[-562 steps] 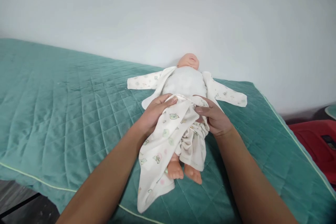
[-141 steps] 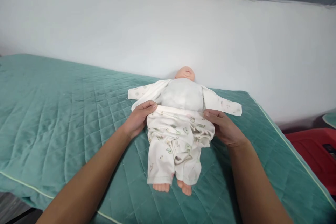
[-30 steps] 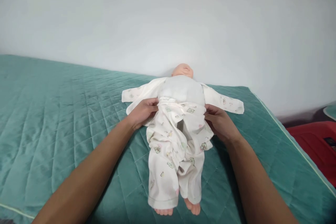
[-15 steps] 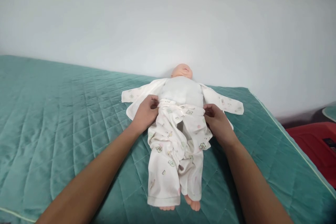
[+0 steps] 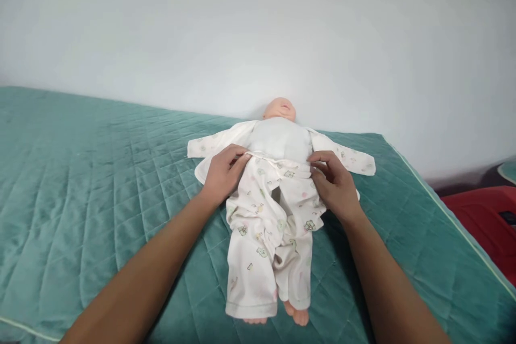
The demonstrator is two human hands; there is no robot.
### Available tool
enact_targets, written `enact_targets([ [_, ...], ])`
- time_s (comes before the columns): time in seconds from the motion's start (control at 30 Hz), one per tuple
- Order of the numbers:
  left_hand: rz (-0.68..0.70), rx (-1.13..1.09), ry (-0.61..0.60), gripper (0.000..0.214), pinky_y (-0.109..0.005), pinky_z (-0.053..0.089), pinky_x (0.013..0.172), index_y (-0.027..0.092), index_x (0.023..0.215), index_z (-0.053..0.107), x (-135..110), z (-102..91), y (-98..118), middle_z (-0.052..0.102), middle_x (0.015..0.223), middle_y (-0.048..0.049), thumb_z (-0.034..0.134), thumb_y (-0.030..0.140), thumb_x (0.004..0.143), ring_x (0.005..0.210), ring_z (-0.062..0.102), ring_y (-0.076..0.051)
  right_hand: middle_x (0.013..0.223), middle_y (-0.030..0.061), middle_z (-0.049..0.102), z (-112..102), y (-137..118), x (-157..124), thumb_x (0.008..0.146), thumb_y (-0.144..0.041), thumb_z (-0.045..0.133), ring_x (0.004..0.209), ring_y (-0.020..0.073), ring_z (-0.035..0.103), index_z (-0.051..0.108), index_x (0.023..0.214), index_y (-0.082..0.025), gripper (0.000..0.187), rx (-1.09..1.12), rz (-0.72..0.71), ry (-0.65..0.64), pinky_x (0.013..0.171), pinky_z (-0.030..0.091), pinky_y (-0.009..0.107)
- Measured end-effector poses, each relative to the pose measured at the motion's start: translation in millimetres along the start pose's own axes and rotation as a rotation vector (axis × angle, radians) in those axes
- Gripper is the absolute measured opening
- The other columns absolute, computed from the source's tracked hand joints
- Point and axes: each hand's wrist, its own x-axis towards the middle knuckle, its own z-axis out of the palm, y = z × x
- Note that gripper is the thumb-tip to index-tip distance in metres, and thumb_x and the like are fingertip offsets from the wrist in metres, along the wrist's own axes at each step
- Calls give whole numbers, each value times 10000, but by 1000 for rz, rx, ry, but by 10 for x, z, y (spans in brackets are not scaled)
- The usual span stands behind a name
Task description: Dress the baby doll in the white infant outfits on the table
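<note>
Left hand (image 5: 221,176) pinches the waistband (image 5: 264,157), fingers together on cloth; right hand (image 5: 337,187) curls half-closed opposite, its grip hard to tell. The trousers (image 5: 252,274) are on the doll (image 5: 278,135), lying back-down on green quilt (image 5: 121,199), so two-sided contact probably steadies the band.

I could read no lettering: the prints (image 5: 262,252) on the baby trousers (image 5: 253,285) at six o'clock formed no words, and the dark patch (image 5: 509,217) on the red object (image 5: 479,209) past three o'clock stayed illegible.
</note>
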Motion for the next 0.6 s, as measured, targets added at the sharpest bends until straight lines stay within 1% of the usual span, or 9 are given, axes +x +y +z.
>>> enact_targets([
  [0.07,-40,0,-24,213,-291,444,816,209,891,652,14,8,12,689,921,-21,516,365,940,919,600,-203,1081,24,558,-16,-7,11,881,-268,618,1050,206,556,594,984,-279,107,-5,-10,-51,998,446,393],
  [0.17,-126,-75,-31,227,-282,417,771,207,851,625,66,27,-20,656,851,-3,522,389,938,855,567,-186,1024,21,540,-18,-26,28,851,-337,692,1014,208,538,582,948,-276,159,-38,-41,-95,981,440,386],
  [0.23,-222,-213,-60,246,-274,399,716,202,800,601,116,38,-71,609,776,9,556,414,915,773,531,-168,975,22,534,-12,-41,43,834,-370,715,968,214,530,574,893,-268,183,-97,-55,-122,940,440,387],
  [0.3,-341,-413,-136,264,-263,373,646,199,772,582,166,47,-127,559,716,21,603,440,879,686,490,-149,936,22,530,-10,-52,61,841,-385,708,931,214,522,560,843,-261,194,-156,-62,-149,903,433,382],
  [0.37,-432,-584,-215,270,-251,356,609,199,780,580,201,53,-167,539,701,28,644,453,847,639,465,-135,916,19,522,-9,-58,78,874,-384,672,906,208,520,539,810,-256,196,-184,-78,-169,879,427,369],
  [0.4,-453,-627,-237,271,-247,352,602,199,787,581,212,57,-176,538,703,29,654,455,838,631,461,-131,912,19,521,-7,-59,86,895,-384,645,901,206,523,529,798,-254,199,-193,-92,-174,872,426,363],
  [0.43,-455,-633,-244,272,-245,351,602,199,790,582,216,61,-177,538,707,30,655,457,836,629,459,-129,911,22,524,-4,-58,93,914,-386,616,899,206,528,520,788,-252,208,-205,-108,-175,868,427,360],
  [0.5,-406,-541,-212,275,-247,355,616,197,775,574,210,73,-161,541,715,27,631,454,855,648,463,-133,898,27,540,9,-50,101,943,-401,562,872,207,536,505,782,-250,227,-259,-127,-166,845,431,357],
  [0.6,-243,-308,-126,238,-266,400,714,199,797,572,176,93,-112,585,793,8,556,409,909,760,519,-159,854,29,566,39,-21,100,966,-420,500,784,202,524,497,815,-254,225,-391,-117,-121,772,425,352],
])
